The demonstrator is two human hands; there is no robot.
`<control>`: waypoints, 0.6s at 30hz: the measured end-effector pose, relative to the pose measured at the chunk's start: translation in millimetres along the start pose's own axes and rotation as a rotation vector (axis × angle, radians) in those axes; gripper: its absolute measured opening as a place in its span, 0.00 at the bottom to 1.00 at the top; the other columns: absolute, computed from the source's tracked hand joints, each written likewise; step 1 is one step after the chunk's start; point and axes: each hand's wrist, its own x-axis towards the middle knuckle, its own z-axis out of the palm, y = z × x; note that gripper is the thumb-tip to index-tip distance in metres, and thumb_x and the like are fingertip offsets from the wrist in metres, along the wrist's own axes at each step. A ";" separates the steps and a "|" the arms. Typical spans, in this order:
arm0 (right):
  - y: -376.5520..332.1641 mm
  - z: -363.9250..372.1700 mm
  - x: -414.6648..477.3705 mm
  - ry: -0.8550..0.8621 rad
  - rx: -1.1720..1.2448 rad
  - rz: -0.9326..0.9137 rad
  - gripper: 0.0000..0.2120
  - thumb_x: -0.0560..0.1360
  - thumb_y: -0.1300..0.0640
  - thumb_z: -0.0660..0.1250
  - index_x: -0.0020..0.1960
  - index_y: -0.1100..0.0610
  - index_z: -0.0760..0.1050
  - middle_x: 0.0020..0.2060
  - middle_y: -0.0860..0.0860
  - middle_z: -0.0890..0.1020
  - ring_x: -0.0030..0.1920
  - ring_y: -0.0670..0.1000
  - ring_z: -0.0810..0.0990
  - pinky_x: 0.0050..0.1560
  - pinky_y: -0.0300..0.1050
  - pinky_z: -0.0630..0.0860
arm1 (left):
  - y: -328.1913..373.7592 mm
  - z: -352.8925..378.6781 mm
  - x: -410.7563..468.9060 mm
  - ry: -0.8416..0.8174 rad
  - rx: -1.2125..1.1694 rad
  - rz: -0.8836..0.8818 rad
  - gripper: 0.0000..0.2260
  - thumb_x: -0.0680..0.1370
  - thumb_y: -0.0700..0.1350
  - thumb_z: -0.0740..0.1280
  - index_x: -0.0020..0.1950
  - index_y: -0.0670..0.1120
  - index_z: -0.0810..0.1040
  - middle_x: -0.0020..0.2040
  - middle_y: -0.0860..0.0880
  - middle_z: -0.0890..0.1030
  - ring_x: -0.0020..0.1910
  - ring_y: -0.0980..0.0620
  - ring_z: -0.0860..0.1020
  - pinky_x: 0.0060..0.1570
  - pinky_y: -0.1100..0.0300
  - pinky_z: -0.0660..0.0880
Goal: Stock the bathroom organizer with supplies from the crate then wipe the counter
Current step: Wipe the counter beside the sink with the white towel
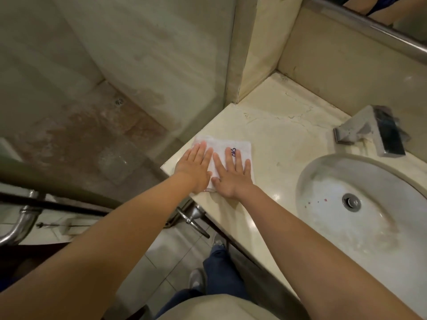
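Wiping seems under way: left hand [193,166] and right hand [232,175] press flat, fingers straight, on the cloth [227,147] beneath them, counter [277,135] stretching beyond; organizer and crate unseen.

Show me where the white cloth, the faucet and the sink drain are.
white cloth [219,143]: head view, bare upper middle part.
faucet [367,125]: head view, grey side of its body.
sink drain [351,202]: head view, centre of the metal plug.
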 end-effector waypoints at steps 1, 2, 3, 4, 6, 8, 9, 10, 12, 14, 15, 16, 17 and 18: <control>-2.3 7.5 -9.3 0.000 0.004 -0.002 0.32 0.82 0.43 0.46 0.76 0.45 0.28 0.73 0.52 0.25 0.73 0.56 0.23 0.71 0.60 0.27 | 2.1 7.1 -8.6 -0.003 -0.009 0.002 0.29 0.84 0.53 0.43 0.76 0.44 0.30 0.76 0.43 0.29 0.76 0.46 0.32 0.76 0.51 0.38; -4.5 15.4 -18.8 0.004 0.010 -0.002 0.32 0.82 0.43 0.47 0.76 0.45 0.29 0.73 0.52 0.25 0.73 0.56 0.23 0.71 0.60 0.27 | 4.3 14.0 -16.8 -0.002 -0.015 0.007 0.29 0.84 0.54 0.43 0.76 0.44 0.30 0.76 0.44 0.30 0.76 0.46 0.32 0.76 0.51 0.38; -6.6 23.5 -28.5 0.011 0.017 0.002 0.32 0.82 0.43 0.47 0.77 0.45 0.29 0.73 0.52 0.25 0.72 0.56 0.23 0.71 0.60 0.27 | 6.9 20.2 -24.4 0.002 -0.014 0.016 0.29 0.84 0.54 0.43 0.77 0.44 0.30 0.76 0.44 0.30 0.76 0.46 0.33 0.76 0.51 0.38; -8.3 31.6 -37.8 0.021 0.026 0.011 0.32 0.82 0.43 0.47 0.77 0.44 0.29 0.73 0.51 0.25 0.72 0.55 0.23 0.70 0.59 0.26 | 9.9 26.1 -31.7 0.009 -0.009 0.030 0.29 0.84 0.54 0.44 0.77 0.44 0.31 0.76 0.44 0.30 0.76 0.46 0.33 0.76 0.51 0.38; -10.5 46.5 -54.6 0.044 0.043 0.042 0.32 0.82 0.43 0.46 0.76 0.44 0.29 0.73 0.51 0.25 0.72 0.55 0.23 0.70 0.59 0.26 | 16.8 35.6 -43.0 0.025 0.007 0.061 0.29 0.84 0.54 0.44 0.77 0.44 0.31 0.77 0.43 0.31 0.76 0.46 0.33 0.76 0.51 0.38; -11.0 59.7 -70.2 0.053 0.059 0.080 0.31 0.82 0.43 0.45 0.76 0.44 0.28 0.73 0.51 0.25 0.72 0.55 0.22 0.70 0.58 0.26 | 24.8 42.5 -52.3 0.028 0.021 0.092 0.29 0.84 0.53 0.44 0.77 0.44 0.31 0.77 0.43 0.31 0.77 0.46 0.33 0.76 0.51 0.38; -10.4 65.4 -77.9 0.056 0.070 0.096 0.31 0.82 0.43 0.45 0.76 0.44 0.28 0.73 0.51 0.25 0.72 0.54 0.22 0.70 0.58 0.26 | 29.2 45.2 -56.7 0.027 0.029 0.106 0.29 0.84 0.53 0.44 0.77 0.44 0.31 0.77 0.43 0.31 0.77 0.46 0.33 0.76 0.51 0.38; -9.5 70.9 -85.1 0.062 0.082 0.111 0.31 0.82 0.43 0.45 0.76 0.44 0.28 0.73 0.50 0.24 0.72 0.54 0.22 0.69 0.58 0.25 | 33.6 47.6 -60.7 0.028 0.037 0.120 0.29 0.84 0.53 0.44 0.77 0.44 0.31 0.77 0.43 0.31 0.77 0.45 0.33 0.76 0.51 0.38; -6.9 80.7 -99.2 0.080 0.105 0.133 0.31 0.82 0.43 0.45 0.76 0.44 0.29 0.73 0.50 0.25 0.72 0.53 0.22 0.69 0.57 0.25 | 42.0 51.8 -67.5 0.030 0.051 0.150 0.29 0.84 0.53 0.45 0.77 0.44 0.31 0.77 0.42 0.31 0.76 0.45 0.33 0.76 0.51 0.38; -4.0 89.0 -112.6 0.093 0.119 0.150 0.31 0.82 0.44 0.46 0.77 0.44 0.29 0.73 0.50 0.25 0.72 0.53 0.22 0.71 0.57 0.26 | 49.7 56.4 -72.9 0.030 0.062 0.178 0.30 0.84 0.53 0.45 0.77 0.44 0.31 0.76 0.42 0.31 0.76 0.45 0.33 0.76 0.51 0.38; -2.5 92.9 -119.1 0.096 0.125 0.159 0.31 0.82 0.44 0.46 0.77 0.44 0.29 0.73 0.50 0.25 0.72 0.53 0.22 0.72 0.57 0.27 | 53.5 58.6 -75.3 0.032 0.068 0.191 0.30 0.84 0.53 0.45 0.77 0.44 0.31 0.76 0.42 0.31 0.76 0.45 0.33 0.76 0.51 0.38; -0.9 96.3 -124.8 0.099 0.130 0.169 0.31 0.82 0.44 0.46 0.77 0.44 0.30 0.74 0.50 0.25 0.72 0.53 0.23 0.72 0.57 0.28 | 57.2 60.3 -77.3 0.035 0.072 0.204 0.30 0.84 0.54 0.46 0.77 0.44 0.31 0.76 0.42 0.31 0.76 0.44 0.33 0.76 0.51 0.38; 0.7 99.3 -130.2 0.103 0.135 0.179 0.31 0.82 0.45 0.46 0.77 0.44 0.30 0.74 0.50 0.26 0.73 0.53 0.23 0.73 0.57 0.28 | 61.1 61.6 -79.0 0.037 0.074 0.216 0.30 0.84 0.54 0.46 0.77 0.44 0.31 0.77 0.42 0.31 0.76 0.44 0.33 0.76 0.51 0.38; 2.5 102.0 -135.3 0.106 0.138 0.189 0.31 0.83 0.45 0.46 0.77 0.45 0.30 0.74 0.50 0.26 0.73 0.53 0.24 0.73 0.57 0.29 | 65.2 62.3 -80.1 0.039 0.076 0.230 0.30 0.84 0.54 0.46 0.77 0.44 0.31 0.77 0.42 0.31 0.77 0.45 0.33 0.75 0.51 0.38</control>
